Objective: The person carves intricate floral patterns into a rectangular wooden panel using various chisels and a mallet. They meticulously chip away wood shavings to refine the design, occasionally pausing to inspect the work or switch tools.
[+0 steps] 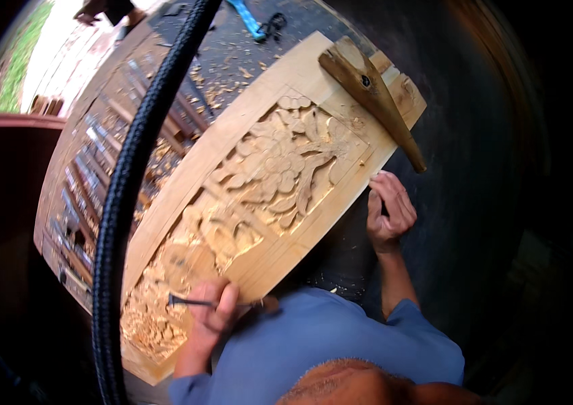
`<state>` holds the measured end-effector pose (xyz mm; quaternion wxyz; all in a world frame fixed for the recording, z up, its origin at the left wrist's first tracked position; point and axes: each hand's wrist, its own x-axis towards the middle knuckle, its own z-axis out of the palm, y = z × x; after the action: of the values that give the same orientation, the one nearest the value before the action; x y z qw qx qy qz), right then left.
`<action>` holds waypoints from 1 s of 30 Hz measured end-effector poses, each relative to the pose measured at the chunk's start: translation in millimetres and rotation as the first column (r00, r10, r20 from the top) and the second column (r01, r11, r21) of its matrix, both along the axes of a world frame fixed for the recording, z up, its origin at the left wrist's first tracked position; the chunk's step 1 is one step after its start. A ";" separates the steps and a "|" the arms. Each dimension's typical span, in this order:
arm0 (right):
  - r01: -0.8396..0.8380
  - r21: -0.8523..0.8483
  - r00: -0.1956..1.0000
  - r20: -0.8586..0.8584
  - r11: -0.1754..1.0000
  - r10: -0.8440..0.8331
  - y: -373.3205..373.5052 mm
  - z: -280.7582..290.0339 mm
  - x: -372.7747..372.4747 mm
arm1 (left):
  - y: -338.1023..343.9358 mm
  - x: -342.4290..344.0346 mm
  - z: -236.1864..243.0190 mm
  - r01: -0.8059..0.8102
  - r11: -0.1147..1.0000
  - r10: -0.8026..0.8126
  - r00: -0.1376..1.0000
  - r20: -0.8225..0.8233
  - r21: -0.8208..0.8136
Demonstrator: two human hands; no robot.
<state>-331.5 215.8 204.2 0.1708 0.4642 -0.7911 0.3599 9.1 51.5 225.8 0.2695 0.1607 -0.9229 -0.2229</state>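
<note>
A long pale wooden board (257, 280) lies diagonally in front of me, carved in relief with flowers and leaves. My left hand (211, 312) is closed around a chisel (191, 301) over the board's near-left end. Its dark metal blade points left across the rough-cut carving; the handle end, to the right of my fist, is blurred. My right hand (392, 210) is at the board's right-hand edge, fingers loosely curled and thumb apart, with no tool visible in it. Just beyond, a wooden mallet (375, 98) rests across the board's far end, its handle slanting past the edge.
Several chisels (84, 196) with wooden handles lie on the dark bench (229, 50) to the left, among wood shavings (215, 91). A black braided cable (139, 142) crosses the view. A bright blue strap (249, 20) lies at the back; another person's legs (114, 10) show far left.
</note>
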 end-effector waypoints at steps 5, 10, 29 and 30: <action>-0.149 0.096 0.987 -0.044 0.984 0.153 -8.3 18.1 -11.7 | 4.1 5.7 5.2 -0.056 0.998 0.052 0.992 0.116 0.037; -0.112 0.030 0.993 -0.021 0.993 0.113 -5.4 17.9 -16.8 | 3.7 -4.8 5.4 -0.064 0.997 0.060 0.995 0.085 0.048; -0.522 0.056 0.695 0.607 0.851 0.386 52.2 -54.8 149.9 | 20.4 -28.0 13.7 -0.095 0.993 0.092 0.995 -0.046 -0.067; -0.579 0.101 0.720 0.528 0.809 0.449 48.6 -51.7 154.7 | 23.1 -27.0 15.0 -0.065 0.995 0.064 0.998 -0.015 -0.081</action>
<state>-176.7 264.4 152.5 -0.2007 0.5808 -0.6858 0.3899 -17.9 74.6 240.8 0.2885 0.1778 -0.9240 -0.1772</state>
